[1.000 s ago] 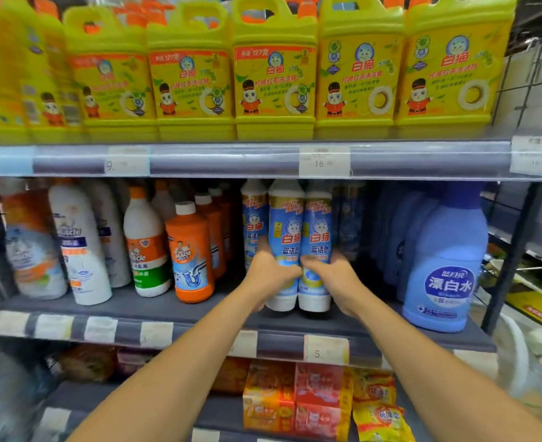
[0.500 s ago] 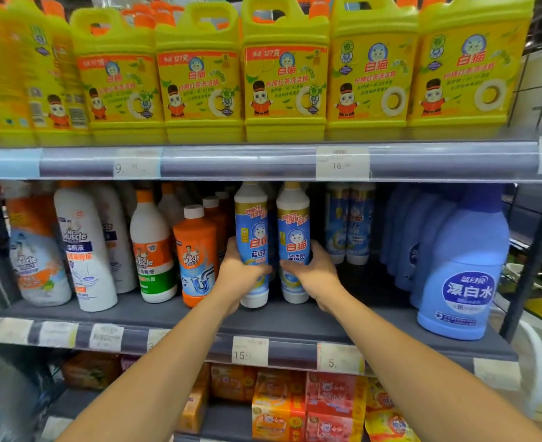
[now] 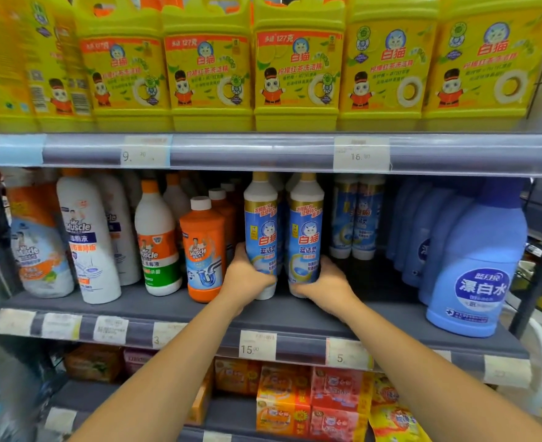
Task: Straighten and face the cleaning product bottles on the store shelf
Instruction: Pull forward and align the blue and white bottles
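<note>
Bottles [image 3: 261, 237] in both hands' closed grip

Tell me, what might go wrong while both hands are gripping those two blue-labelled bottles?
The left hand and right hand grip the two blue-labelled bottles low down; these tall, narrow bottles could tip if nudged. The left one stands close to the orange bottle, so sliding it sideways might knock that over. Two matching bottles sit further back, leaving the row uneven.

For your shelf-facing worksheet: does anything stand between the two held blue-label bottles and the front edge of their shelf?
Nothing visible does. The left hand and right hand grip the two blue-label bottles; the shelf ahead of them is bare to its edge.
</note>
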`<state>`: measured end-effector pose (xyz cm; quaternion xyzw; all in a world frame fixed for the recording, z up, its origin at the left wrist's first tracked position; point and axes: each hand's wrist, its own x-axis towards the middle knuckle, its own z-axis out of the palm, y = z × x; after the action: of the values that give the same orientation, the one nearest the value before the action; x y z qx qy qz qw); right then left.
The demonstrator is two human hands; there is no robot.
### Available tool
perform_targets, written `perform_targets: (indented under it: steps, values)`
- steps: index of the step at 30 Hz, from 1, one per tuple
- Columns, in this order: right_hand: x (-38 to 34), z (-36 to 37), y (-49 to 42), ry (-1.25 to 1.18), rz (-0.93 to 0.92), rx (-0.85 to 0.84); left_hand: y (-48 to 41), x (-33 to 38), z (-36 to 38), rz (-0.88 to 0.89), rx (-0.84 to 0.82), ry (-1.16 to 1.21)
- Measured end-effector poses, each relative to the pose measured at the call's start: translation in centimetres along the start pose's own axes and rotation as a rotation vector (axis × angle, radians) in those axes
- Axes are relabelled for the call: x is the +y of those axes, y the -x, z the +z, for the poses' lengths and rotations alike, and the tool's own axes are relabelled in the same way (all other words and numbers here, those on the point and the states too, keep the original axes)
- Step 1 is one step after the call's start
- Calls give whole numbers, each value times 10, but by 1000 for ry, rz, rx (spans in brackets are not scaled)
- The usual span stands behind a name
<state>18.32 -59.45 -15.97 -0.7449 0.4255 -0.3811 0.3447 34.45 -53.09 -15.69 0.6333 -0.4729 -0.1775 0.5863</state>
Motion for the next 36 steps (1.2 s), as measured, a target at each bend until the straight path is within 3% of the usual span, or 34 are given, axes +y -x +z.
perform_targets:
  steps: [7,15,25,32,36]
  values:
    - [-6,1,-1,107,-18,-3,11,-4,-3,-17,57,-233]
    - [-15,12,0,116,20,63,-2,6,-3,34,-43,-343]
    - [-19,14,1,176,55,77,-8,1,-3,39,-145,-273]
    - [-12,12,2,101,56,38,-2,-6,2,68,23,-303]
    - [-11,10,5,112,27,32,-7,-9,5,154,-16,-483]
